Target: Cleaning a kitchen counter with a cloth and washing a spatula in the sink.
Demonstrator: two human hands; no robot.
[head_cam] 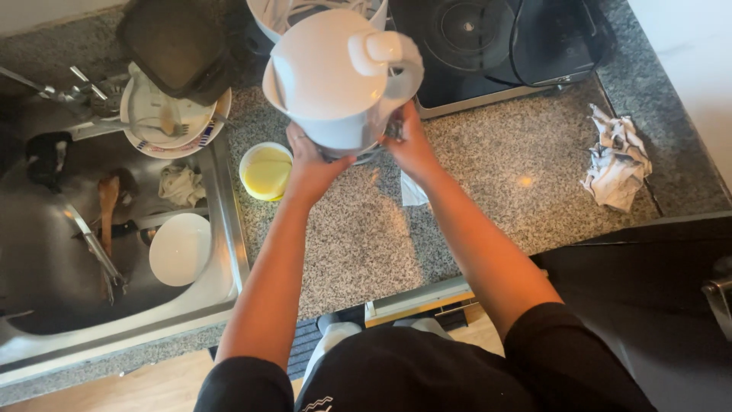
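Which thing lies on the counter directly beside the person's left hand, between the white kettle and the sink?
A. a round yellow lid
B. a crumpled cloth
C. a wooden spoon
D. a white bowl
A: the round yellow lid lies on the granite counter just beside the left hand, which, with the right hand, grips the white kettle; the crumpled cloth lies far to the right.

You wear a black short-sleeved top; your forearms are bare. Your left hand (309, 164) and right hand (412, 145) carry no gloves, rings or watch.
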